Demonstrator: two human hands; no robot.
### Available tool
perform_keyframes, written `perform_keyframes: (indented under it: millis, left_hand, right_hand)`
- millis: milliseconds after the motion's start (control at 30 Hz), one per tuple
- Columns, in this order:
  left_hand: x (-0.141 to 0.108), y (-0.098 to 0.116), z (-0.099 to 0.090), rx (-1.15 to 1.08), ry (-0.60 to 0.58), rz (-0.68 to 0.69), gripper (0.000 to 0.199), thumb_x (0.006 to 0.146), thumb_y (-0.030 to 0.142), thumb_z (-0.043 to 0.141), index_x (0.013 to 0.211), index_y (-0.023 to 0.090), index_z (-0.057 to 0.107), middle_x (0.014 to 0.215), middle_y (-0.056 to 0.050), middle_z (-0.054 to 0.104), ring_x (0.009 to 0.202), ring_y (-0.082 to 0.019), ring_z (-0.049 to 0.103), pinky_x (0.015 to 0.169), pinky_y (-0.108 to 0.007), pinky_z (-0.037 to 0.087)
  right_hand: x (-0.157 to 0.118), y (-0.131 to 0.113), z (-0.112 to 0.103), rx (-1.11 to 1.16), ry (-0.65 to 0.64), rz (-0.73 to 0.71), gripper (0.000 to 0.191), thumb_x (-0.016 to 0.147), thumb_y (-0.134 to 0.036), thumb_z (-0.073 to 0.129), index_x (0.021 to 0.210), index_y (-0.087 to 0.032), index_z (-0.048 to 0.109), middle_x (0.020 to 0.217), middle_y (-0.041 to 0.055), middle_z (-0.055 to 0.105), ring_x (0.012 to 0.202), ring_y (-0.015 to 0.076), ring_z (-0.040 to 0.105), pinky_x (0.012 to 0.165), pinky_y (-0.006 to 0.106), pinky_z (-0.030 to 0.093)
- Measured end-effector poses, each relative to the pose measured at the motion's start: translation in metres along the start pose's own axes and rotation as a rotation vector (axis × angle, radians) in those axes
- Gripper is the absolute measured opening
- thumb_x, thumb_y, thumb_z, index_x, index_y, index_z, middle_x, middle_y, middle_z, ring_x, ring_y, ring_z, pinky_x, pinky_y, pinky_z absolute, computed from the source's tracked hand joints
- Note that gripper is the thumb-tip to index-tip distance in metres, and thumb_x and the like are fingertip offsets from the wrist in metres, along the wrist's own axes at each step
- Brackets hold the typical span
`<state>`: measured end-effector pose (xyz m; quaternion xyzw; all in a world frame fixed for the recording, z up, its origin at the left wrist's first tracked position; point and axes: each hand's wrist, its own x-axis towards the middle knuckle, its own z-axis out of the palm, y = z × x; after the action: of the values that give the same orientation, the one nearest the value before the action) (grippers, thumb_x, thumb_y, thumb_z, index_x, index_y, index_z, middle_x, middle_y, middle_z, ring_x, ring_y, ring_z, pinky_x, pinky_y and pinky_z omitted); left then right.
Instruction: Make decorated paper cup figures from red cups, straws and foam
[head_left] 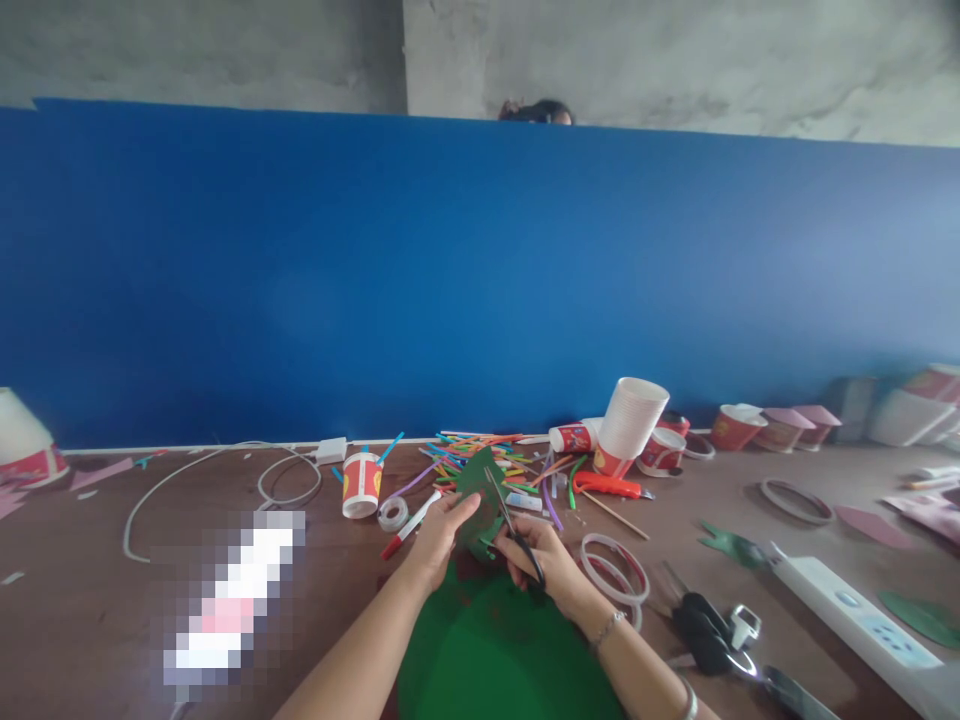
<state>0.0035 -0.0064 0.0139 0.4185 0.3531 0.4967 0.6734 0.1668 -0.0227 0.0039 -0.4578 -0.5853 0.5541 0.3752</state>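
Paper (474, 482), one green piece, is being pinched at centre by the fingers of the left hand (442, 535); one pair of scissors (526, 550) is being gripped by the right hand (553, 562); one orange cutter (609, 486) is being seen farther right.

We see plain dark green on the thin paper sheet (474, 480) and black on the looped handles of the slim metal scissors (535, 565). The small round paper cup (361, 488) shows us red and white with yellow patches, before a plain blue flat partition (420, 260) and brown smooth tabletop (82, 550).
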Motion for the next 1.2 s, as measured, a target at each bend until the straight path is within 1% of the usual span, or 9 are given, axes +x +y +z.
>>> perform_keyframes:
  millis: [100, 267, 400, 533, 800, 900, 1033, 1100, 1200]
  left_hand:
    - [-0.002, -0.002, 0.005, 0.075, -0.013, 0.048, 0.039, 0.07, 0.046, 0.068, 0.093, 0.015, 0.066, 0.08, -0.004, 0.066, 0.067, -0.014, 0.055, 0.059, -0.022, 0.037]
    - [0.001, -0.013, 0.006, 0.246, 0.132, 0.143, 0.032, 0.072, 0.045, 0.066, 0.064, 0.015, 0.058, 0.057, 0.002, 0.056, 0.056, -0.012, 0.046, 0.057, -0.023, 0.033]
    - [0.003, -0.012, 0.002, 0.338, 0.082, 0.149, 0.036, 0.073, 0.043, 0.064, 0.052, 0.017, 0.05, 0.048, 0.004, 0.048, 0.051, -0.011, 0.041, 0.056, -0.024, 0.03]
    - [0.004, -0.008, -0.002, 0.372, 0.043, 0.149, 0.036, 0.074, 0.042, 0.062, 0.052, 0.017, 0.048, 0.047, 0.005, 0.045, 0.049, -0.009, 0.036, 0.053, -0.024, 0.026]
    - [0.005, -0.006, -0.007, 0.235, 0.017, 0.081, 0.036, 0.07, 0.04, 0.068, 0.053, 0.016, 0.048, 0.046, 0.006, 0.043, 0.046, -0.007, 0.035, 0.051, -0.023, 0.025]
    - [0.005, -0.007, -0.005, 0.021, 0.078, 0.067, 0.031, 0.064, 0.036, 0.075, 0.059, 0.015, 0.053, 0.047, 0.007, 0.044, 0.048, -0.006, 0.037, 0.052, -0.021, 0.03]
    - [0.001, -0.01, 0.006, -0.287, 0.101, 0.048, 0.031, 0.056, 0.031, 0.082, 0.074, 0.015, 0.061, 0.063, 0.004, 0.057, 0.057, -0.007, 0.05, 0.062, -0.02, 0.04]
    - [-0.001, -0.013, 0.011, -0.279, 0.077, 0.07, 0.031, 0.059, 0.033, 0.08, 0.079, 0.015, 0.064, 0.073, 0.0, 0.063, 0.065, -0.009, 0.054, 0.068, -0.022, 0.043]
    - [-0.004, -0.017, 0.017, -0.086, 0.081, 0.078, 0.032, 0.068, 0.043, 0.072, 0.075, 0.013, 0.066, 0.074, -0.005, 0.066, 0.07, -0.015, 0.057, 0.07, -0.026, 0.044]
  right_hand:
    - [0.001, 0.001, -0.001, 0.062, 0.053, -0.033, 0.027, 0.07, -0.041, 0.067, 0.07, -0.016, 0.054, 0.041, -0.0058, 0.051, 0.035, 0.0063, 0.042, 0.038, 0.018, 0.033]
    - [0.0, 0.0, -0.001, 0.054, 0.062, -0.039, 0.027, 0.071, -0.041, 0.067, 0.072, -0.016, 0.056, 0.042, -0.0054, 0.051, 0.037, 0.0074, 0.043, 0.039, 0.019, 0.034]
    - [-0.001, -0.003, 0.0, 0.048, 0.067, -0.042, 0.026, 0.071, -0.04, 0.066, 0.074, -0.016, 0.056, 0.044, -0.0048, 0.053, 0.04, 0.0078, 0.045, 0.041, 0.019, 0.035]
    - [0.0, -0.003, 0.0, 0.043, 0.072, -0.028, 0.027, 0.07, -0.04, 0.066, 0.074, -0.016, 0.056, 0.043, -0.0055, 0.051, 0.039, 0.0076, 0.043, 0.041, 0.019, 0.034]
    - [0.0, 0.0, -0.003, 0.018, 0.055, -0.01, 0.028, 0.069, -0.042, 0.067, 0.073, -0.015, 0.058, 0.041, -0.0064, 0.048, 0.035, 0.0068, 0.039, 0.037, 0.019, 0.031]
    - [0.0, 0.0, -0.003, 0.029, 0.062, -0.019, 0.029, 0.07, -0.043, 0.066, 0.072, -0.015, 0.057, 0.041, -0.0063, 0.048, 0.035, 0.0065, 0.039, 0.038, 0.019, 0.032]
    - [0.0, 0.0, -0.001, 0.062, 0.075, -0.042, 0.03, 0.071, -0.044, 0.065, 0.07, -0.017, 0.054, 0.041, -0.006, 0.049, 0.036, 0.0065, 0.04, 0.038, 0.019, 0.032]
    - [0.0, 0.0, 0.001, 0.072, 0.079, -0.048, 0.03, 0.072, -0.045, 0.065, 0.069, -0.017, 0.054, 0.041, -0.0059, 0.049, 0.036, 0.0067, 0.04, 0.038, 0.019, 0.031]
    - [0.0, 0.0, 0.004, 0.081, 0.066, -0.043, 0.032, 0.07, -0.045, 0.067, 0.07, -0.017, 0.053, 0.04, -0.0064, 0.049, 0.035, 0.0069, 0.04, 0.037, 0.019, 0.031]
